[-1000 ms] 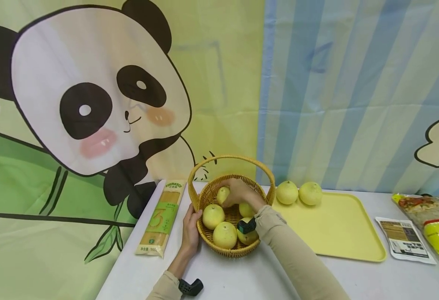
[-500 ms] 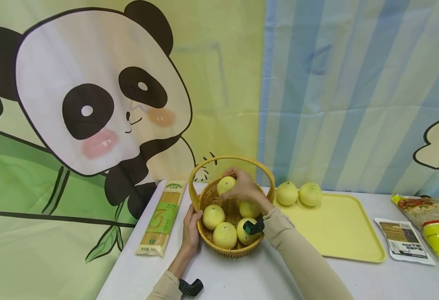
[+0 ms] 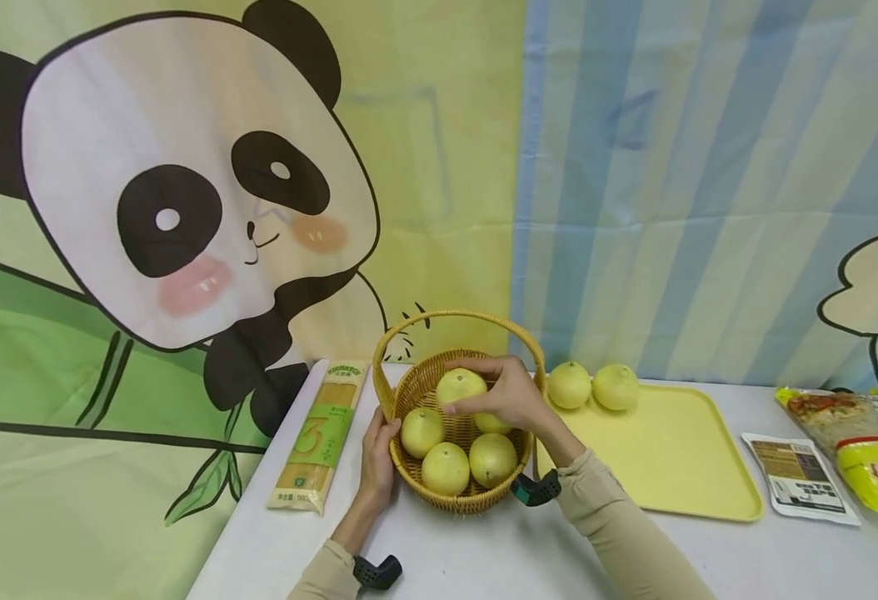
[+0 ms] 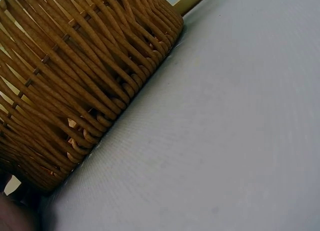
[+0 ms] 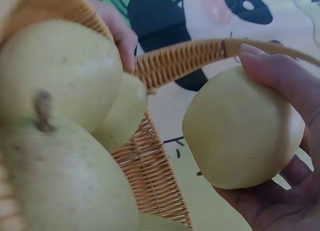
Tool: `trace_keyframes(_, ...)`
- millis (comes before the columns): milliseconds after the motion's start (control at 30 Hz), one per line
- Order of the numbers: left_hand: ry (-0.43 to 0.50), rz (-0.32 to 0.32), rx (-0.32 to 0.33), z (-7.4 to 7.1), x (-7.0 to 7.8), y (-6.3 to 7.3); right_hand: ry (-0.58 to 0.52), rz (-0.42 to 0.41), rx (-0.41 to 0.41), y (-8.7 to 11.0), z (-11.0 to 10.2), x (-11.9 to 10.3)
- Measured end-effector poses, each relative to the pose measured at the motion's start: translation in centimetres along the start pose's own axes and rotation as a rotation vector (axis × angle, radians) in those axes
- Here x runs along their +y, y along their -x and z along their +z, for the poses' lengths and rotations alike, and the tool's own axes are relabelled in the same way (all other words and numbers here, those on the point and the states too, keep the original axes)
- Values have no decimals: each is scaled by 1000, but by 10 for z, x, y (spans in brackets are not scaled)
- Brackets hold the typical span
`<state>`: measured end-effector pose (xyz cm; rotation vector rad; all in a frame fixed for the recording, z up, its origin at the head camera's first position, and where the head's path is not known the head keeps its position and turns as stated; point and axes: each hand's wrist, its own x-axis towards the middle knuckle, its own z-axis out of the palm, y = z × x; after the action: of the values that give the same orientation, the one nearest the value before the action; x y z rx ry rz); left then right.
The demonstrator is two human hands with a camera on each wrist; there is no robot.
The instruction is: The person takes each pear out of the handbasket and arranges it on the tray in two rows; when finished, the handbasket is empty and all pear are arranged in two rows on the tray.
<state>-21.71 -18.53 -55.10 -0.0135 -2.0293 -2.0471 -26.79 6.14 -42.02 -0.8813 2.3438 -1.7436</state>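
A round wicker basket [image 3: 476, 504] with a tall arched handle holds several round, pale yellow-green fruits [image 3: 446, 468]. My right hand [image 3: 514, 396] holds another such fruit [image 3: 460, 387] over the back of the basket, thumb on one side and fingers on the other. In the right wrist view that fruit [image 5: 242, 128] appears smooth, beside the handle. My left hand [image 3: 379, 458] grips the basket's left side near the handle's foot; its far fingers are mostly hidden. The left wrist view is filled by the basket's woven wall [image 4: 75, 76] and the white tabletop.
Right of the basket lies a yellow tray [image 3: 679, 458], with two more fruits [image 3: 616, 387] at its back left. A spaghetti pack [image 3: 319, 437] lies left of the basket. Farther right are a white pouch [image 3: 799, 479] and a yellow food bag [image 3: 874, 458]. A panda-print curtain hangs behind.
My right hand has lifted a fruit from among the others at the basket's back and shifted slightly right, with its wrist turned. My left hand stays on the basket.
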Motion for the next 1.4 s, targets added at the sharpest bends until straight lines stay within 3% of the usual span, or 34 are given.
trace_keyframes(333,-8,-13,-9,-1,-2,-1,-199,-97,13,47,-22,-12)
trace_keyframes(833,-2,-4,-11,1,0,0,-204,-220,70,86,-80,4)
trace_keyframes(1133,-17,-3,-6,0,-3,0,-251,-205,143,109,-121,14)
trace_keyframes(1400,-27,-9,-16,-1,-1,0,-265,-155,302,126,-161,28)
